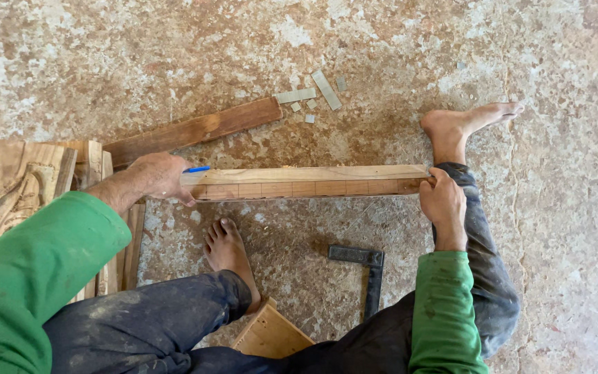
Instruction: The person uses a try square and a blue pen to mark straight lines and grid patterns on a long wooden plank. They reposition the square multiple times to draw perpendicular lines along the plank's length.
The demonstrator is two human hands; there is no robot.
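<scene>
A long pale wooden strip (306, 181) lies across the floor in front of me, marked with short cross lines along its front face. My left hand (157, 176) grips its left end and also holds a blue pen (197, 169). At the right end, my right hand (441, 201) closes on the strip, beside my right leg. Both sleeves are green.
A darker plank (195, 130) lies behind the strip. Carved wooden pieces (15, 187) are stacked at the left. A black try square (368, 270) rests on the concrete near my knees. Small wood offcuts (313, 93) are scattered further back. My bare feet (226, 246) rest on the floor.
</scene>
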